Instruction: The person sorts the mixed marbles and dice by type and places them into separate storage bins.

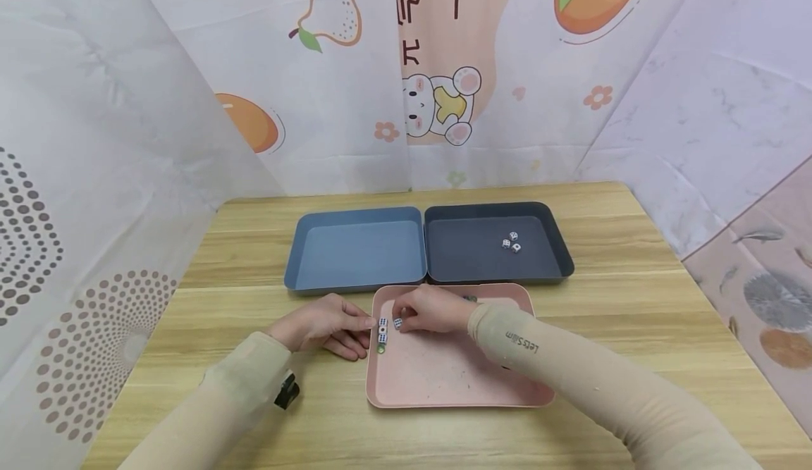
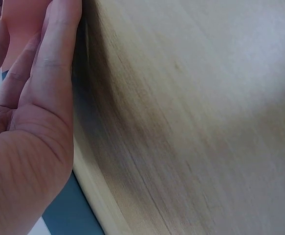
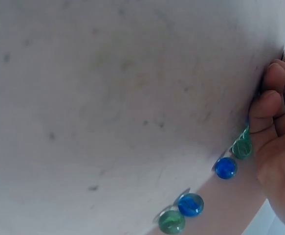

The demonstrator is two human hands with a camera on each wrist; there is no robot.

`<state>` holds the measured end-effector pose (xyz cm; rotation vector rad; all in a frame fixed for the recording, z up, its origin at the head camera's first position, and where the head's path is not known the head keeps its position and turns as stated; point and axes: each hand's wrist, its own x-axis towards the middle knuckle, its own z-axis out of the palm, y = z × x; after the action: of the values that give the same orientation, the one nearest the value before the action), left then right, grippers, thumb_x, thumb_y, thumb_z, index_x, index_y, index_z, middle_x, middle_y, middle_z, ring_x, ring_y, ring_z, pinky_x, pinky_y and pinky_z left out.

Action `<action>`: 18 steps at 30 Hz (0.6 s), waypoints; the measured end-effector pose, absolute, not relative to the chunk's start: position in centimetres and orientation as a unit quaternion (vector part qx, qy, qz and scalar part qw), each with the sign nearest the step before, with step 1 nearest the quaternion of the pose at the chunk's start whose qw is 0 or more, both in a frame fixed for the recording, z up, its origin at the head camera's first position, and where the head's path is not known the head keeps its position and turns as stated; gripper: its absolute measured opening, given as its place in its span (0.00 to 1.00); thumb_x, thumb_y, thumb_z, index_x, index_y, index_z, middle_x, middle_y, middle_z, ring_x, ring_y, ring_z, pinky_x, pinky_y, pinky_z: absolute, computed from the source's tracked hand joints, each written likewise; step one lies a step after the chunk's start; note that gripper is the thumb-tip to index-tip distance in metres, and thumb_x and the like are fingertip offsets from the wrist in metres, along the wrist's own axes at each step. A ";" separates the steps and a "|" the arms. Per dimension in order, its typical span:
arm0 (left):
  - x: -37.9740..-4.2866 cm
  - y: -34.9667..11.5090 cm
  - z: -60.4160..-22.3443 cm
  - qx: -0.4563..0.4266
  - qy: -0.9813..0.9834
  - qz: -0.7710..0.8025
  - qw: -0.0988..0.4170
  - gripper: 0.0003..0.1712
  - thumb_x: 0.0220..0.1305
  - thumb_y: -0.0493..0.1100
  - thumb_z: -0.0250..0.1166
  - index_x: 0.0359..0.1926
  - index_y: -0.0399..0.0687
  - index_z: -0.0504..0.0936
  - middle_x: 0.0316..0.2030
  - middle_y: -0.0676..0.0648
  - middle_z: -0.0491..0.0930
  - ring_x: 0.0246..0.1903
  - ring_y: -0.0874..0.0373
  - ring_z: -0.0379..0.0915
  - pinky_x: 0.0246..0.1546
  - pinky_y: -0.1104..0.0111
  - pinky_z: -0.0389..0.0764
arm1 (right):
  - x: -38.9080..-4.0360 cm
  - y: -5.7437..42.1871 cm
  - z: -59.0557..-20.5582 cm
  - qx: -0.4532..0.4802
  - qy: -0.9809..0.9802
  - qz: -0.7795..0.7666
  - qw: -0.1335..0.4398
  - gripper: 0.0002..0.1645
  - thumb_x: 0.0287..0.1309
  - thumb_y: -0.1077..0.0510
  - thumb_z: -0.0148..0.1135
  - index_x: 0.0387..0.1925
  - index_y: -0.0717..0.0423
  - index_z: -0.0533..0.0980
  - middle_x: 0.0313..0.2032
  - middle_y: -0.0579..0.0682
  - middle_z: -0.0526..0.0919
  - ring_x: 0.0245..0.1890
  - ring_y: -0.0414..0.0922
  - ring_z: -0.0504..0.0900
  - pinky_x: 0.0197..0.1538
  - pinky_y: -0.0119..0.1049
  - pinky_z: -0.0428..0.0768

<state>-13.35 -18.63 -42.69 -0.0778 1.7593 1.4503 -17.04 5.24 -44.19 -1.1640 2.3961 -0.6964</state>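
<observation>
My right hand (image 1: 434,308) reaches into the pink tray (image 1: 457,389), its fingers curled and its thumb and fingertips pinching a white die (image 1: 397,323) with blue dots. Left of that die, other dice (image 1: 383,330) stand in a line along the tray's left wall, with a green marble (image 1: 380,348) at the near end. My left hand (image 1: 333,325) lies beside the tray's left side, fingers loosely extended and thumb at the rim. In the right wrist view, blue marbles (image 3: 226,168) and green marbles (image 3: 171,222) lie along a tray wall near the right hand (image 3: 279,132).
Behind the pink tray stand a light blue tray (image 1: 361,248) on the left and a dark navy tray (image 1: 469,258) on the right. Three dice (image 1: 511,243) lie in the navy one. All trays rest on a wooden table (image 1: 247,244), with a printed curtain (image 1: 342,103) behind.
</observation>
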 end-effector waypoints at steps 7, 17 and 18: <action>-13.4 -18.7 -42.8 -0.032 0.701 0.578 0.415 0.20 0.59 0.48 0.66 0.46 0.36 0.81 0.35 0.33 0.81 0.32 0.44 0.81 0.35 0.53 0.82 | -17.1 5.5 -44.1 -0.414 0.848 -0.263 0.201 0.06 0.55 0.53 0.66 0.37 0.44 0.80 0.22 0.36 0.75 0.21 0.32 0.71 0.26 0.26 0.72; -13.3 -18.7 -42.8 -0.030 0.700 0.581 0.415 0.20 0.60 0.47 0.65 0.46 0.36 0.81 0.35 0.34 0.81 0.32 0.44 0.81 0.35 0.53 0.82 | -17.3 6.0 -43.6 -0.405 0.837 -0.289 0.227 0.08 0.56 0.55 0.65 0.39 0.45 0.80 0.21 0.39 0.77 0.18 0.33 0.74 0.23 0.27 0.74; -13.3 -18.7 -42.8 -0.030 0.700 0.581 0.415 0.20 0.60 0.47 0.65 0.46 0.36 0.81 0.35 0.34 0.81 0.32 0.44 0.81 0.35 0.53 0.82 | -17.3 6.1 -43.5 -0.405 0.836 -0.291 0.228 0.08 0.56 0.55 0.65 0.39 0.45 0.80 0.21 0.39 0.77 0.18 0.33 0.74 0.23 0.27 0.75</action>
<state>-13.33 -18.73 -42.83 -0.0750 1.7577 1.4603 -17.31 6.06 -43.50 -1.1154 2.3027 -0.8020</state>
